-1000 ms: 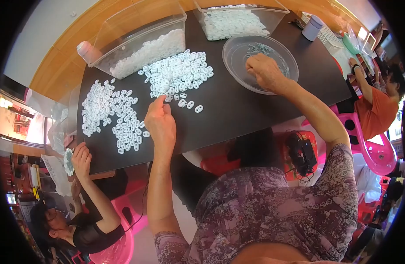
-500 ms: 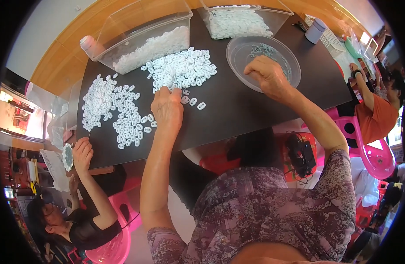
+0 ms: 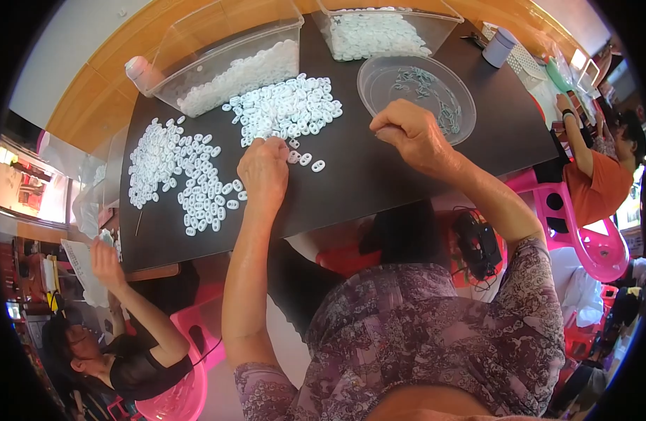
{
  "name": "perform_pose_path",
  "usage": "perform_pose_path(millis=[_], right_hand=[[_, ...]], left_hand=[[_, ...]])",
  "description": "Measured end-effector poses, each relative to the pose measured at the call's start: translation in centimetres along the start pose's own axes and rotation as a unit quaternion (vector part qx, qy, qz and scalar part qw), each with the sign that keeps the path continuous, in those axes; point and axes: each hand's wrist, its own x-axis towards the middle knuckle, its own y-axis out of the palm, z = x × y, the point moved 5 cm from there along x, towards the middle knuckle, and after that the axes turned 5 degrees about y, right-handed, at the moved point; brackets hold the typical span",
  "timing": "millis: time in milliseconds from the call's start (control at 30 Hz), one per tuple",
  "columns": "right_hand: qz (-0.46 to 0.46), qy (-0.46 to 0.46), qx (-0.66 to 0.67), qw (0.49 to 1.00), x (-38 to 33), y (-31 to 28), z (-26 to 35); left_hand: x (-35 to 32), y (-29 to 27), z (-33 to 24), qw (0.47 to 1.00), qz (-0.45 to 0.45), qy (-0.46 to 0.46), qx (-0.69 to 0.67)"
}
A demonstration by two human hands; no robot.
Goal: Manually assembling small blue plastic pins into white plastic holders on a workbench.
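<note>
My left hand (image 3: 263, 172) rests knuckles-up on the black table (image 3: 379, 189), its bunched fingertips touching loose white rings at the near edge of the middle pile of white rings (image 3: 288, 109). What lies under those fingertips is hidden. My right hand (image 3: 411, 133) hovers at the near rim of a clear round bowl (image 3: 379, 74) that holds small grey-green parts. Its thumb and fingers are pinched together, and I cannot see whether anything is between them.
A second spread of white rings (image 3: 175, 168) lies left. Two clear tubs (image 3: 232, 63) (image 3: 379, 28) of white parts stand at the back, with a grey cup (image 3: 498, 45) at the right. One person (image 3: 119, 337) sits lower left, another in orange (image 3: 597, 182) sits right on pink stools (image 3: 590, 238).
My right hand has come out of the bowl toward me and now sits at its near rim. My left hand has shifted right and forward to the middle pile's edge.
</note>
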Motion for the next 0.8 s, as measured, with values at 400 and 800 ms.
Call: perform_pose_path(millis=[400, 800], right_hand=[[0.009, -0.030, 0.016, 0.999, -0.5, 2.4, 0.9], [0.022, 0.035, 0.111, 0.993, -0.5, 5.2, 1.8]], left_hand=[[0.1, 0.6, 0.4, 0.998, -0.006, -0.034, 0.053], [-0.9, -0.6, 0.1, 0.995, -0.078, 0.001, -0.058]])
